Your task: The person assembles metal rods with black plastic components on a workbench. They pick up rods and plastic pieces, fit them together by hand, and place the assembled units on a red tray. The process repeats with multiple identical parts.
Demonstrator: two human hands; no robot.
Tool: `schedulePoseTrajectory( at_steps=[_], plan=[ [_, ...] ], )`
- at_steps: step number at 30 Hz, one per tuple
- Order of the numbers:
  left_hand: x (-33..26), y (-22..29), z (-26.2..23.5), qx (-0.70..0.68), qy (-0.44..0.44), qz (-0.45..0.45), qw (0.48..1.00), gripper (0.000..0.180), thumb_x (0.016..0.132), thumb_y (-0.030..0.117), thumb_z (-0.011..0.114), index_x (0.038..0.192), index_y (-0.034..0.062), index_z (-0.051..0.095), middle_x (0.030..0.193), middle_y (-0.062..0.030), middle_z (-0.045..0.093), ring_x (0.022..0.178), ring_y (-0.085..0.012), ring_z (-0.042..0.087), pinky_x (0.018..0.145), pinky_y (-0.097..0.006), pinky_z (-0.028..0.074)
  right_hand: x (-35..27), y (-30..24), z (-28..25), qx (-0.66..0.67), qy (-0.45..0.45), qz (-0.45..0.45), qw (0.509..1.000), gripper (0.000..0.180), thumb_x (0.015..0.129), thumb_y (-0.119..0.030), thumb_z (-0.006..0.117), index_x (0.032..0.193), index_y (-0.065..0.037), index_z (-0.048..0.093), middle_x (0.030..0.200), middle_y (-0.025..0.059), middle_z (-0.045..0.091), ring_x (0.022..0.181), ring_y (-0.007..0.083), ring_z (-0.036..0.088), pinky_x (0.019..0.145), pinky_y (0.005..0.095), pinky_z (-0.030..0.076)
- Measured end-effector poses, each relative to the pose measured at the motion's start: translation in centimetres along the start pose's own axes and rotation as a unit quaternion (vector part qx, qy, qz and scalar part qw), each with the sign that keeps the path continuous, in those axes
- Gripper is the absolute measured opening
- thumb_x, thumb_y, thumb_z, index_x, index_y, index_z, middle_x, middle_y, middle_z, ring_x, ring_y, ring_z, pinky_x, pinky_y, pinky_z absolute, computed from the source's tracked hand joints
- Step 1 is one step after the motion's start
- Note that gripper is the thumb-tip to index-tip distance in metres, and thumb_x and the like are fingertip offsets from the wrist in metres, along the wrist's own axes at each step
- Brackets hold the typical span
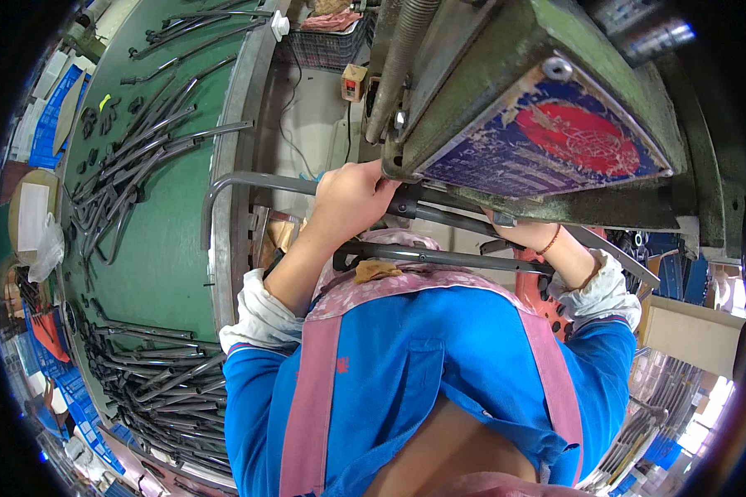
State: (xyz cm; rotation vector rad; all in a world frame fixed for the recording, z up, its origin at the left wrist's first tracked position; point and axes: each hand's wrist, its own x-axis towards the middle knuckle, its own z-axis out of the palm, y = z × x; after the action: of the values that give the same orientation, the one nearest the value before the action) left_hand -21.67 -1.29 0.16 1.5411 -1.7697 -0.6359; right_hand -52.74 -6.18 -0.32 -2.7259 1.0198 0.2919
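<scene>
The left hand (pixel 350 199) is closed around a bent grey metal tube (pixel 257 184), holding it under the front edge of a green machine (pixel 506 50). The right hand (pixel 514 234) is mostly hidden beneath the machine's blue and red plate (pixel 555 137), so its grip cannot be told. A second dark tube (pixel 439 258) lies just below, across the person's pink apron (pixel 389 286). To the left, a green round table (pixel 170 248) carries many more bent tubes (pixel 133 157).
</scene>
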Motion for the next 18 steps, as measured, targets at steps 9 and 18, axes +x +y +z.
schedulePoseTrajectory(
  at_steps=[9, 18],
  plan=[
    [0.9, -2.7, 1.6, 0.021, -0.057, -0.021, 0.998, 0.019, 0.084, 0.026, 0.059, 0.089, 0.0088, 0.065, 0.082, -0.0178, 0.067, 0.082, -0.0402, 0.064, 0.072, -0.048, 0.051, 0.8, -0.8, 0.5, 0.004, -0.046, 0.026, 0.999, 0.038, 0.101, -0.024, 0.043, 0.133, -0.003, 0.050, 0.130, 0.0139, 0.057, 0.121, 0.0261, 0.054, 0.106, 0.0360, 0.042],
    [2.4, -0.8, 0.3, 0.079, -0.164, -0.100, 0.978, 0.025, 0.087, 0.027, 0.053, 0.106, 0.0109, 0.061, 0.091, -0.0149, 0.070, 0.088, -0.0367, 0.066, 0.077, -0.047, 0.052, 1.0, -3.7, 0.7, 0.235, 0.063, 0.079, 0.967, 0.054, 0.091, -0.033, 0.062, 0.135, -0.004, 0.050, 0.129, 0.0186, 0.058, 0.121, 0.0341, 0.053, 0.102, 0.0398, 0.040]
  ],
)
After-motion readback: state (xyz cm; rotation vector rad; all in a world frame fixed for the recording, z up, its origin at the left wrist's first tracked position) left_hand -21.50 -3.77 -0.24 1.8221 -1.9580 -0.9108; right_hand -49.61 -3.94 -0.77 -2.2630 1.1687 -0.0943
